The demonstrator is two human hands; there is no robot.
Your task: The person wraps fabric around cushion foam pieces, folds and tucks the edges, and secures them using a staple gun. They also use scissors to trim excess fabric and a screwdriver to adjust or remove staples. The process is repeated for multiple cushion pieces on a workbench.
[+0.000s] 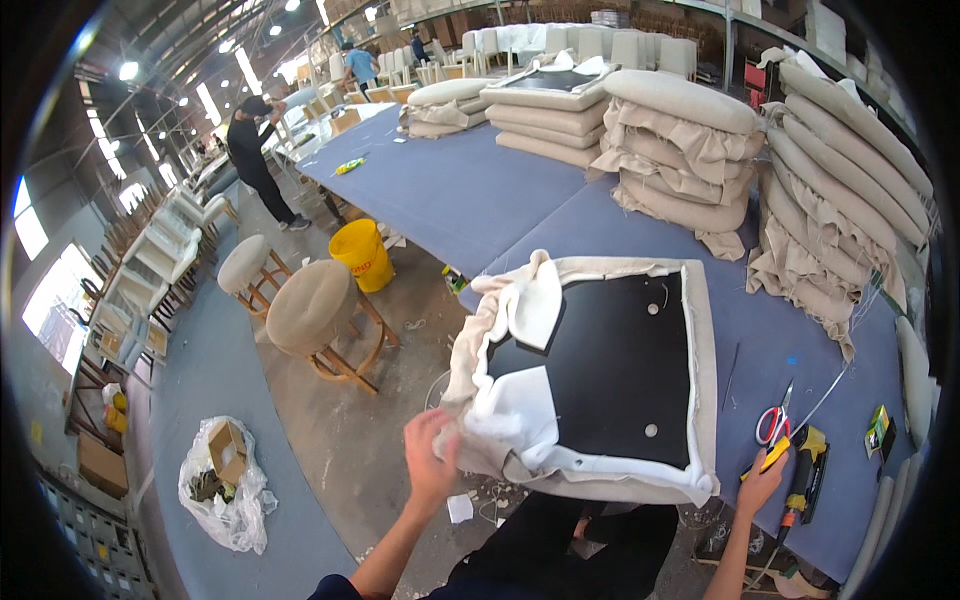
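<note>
**Seat cushion half-covered, tool in reach**

We're looking down at an upturned seat cushion (pixel 620 370) lying at the near edge of the blue surface (pixel 470 190), black underside up, beige fabric (pixel 700 330) wrapped round its rim. Our left hand (pixel 432 462) pinches the loose white padding (pixel 520 410) and fabric at the near left corner, fingers closed on it. Our right hand (pixel 762 482) is curled onto the yellow-handled stapler (pixel 795 470) just beside the cushion; whether that grip is fully closed we cannot tell. Red-handled scissors (pixel 772 422) lie close behind it.

The risks, as we judge them: the left corner overhangs the surface edge, so a hard tug could drag the cushion off. The padding is bunched there, and fixing it so would leave a lump. Stacked cushions (pixel 690 150) crowd the far side.
</note>
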